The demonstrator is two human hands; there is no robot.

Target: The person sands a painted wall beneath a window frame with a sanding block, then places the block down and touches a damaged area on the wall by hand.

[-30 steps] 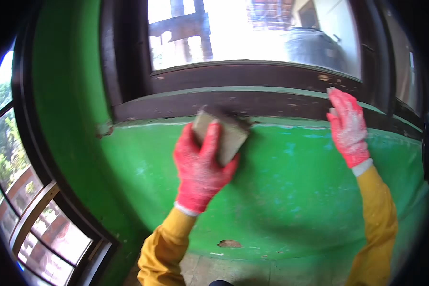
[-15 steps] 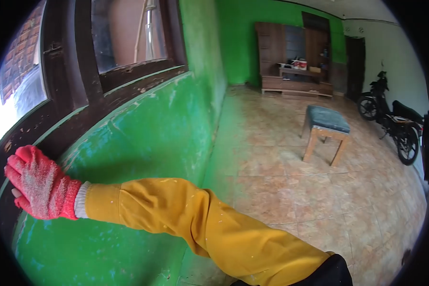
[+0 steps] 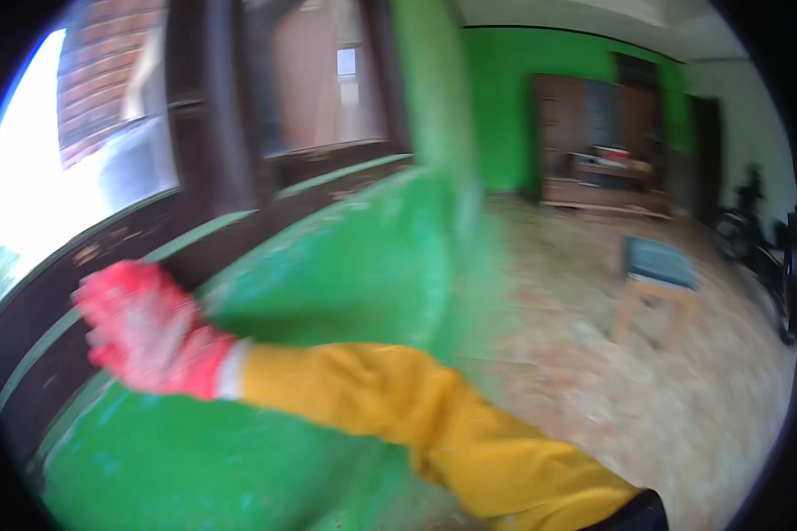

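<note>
My right hand point(image 3: 155, 332), in a red knitted glove with a pale dusty back, reaches to the left at the end of a mustard-yellow sleeve point(image 3: 372, 389). It is at the lower part of the dark brown wooden window frame point(image 3: 58, 341), just above the green wall point(image 3: 266, 460). Motion blurs the glove. The fingers look curled in towards the frame, and whatever they hold, if anything, is hidden behind the hand. The frame has worn, chipped patches and a light green strip. My left hand is out of view.
A wooden stool point(image 3: 660, 265) with a grey-blue top stands on the tiled floor point(image 3: 558, 398). Farther back are a wooden cabinet point(image 3: 562, 190) with items on it and a dark motorbike point(image 3: 753, 234) by the right wall. Window glass point(image 3: 133, 159) is at upper left.
The view has swung left and up, so the room sits farther right and lower. My gloved hand has come right in the picture and stays by the window frame, now blurred.
</note>
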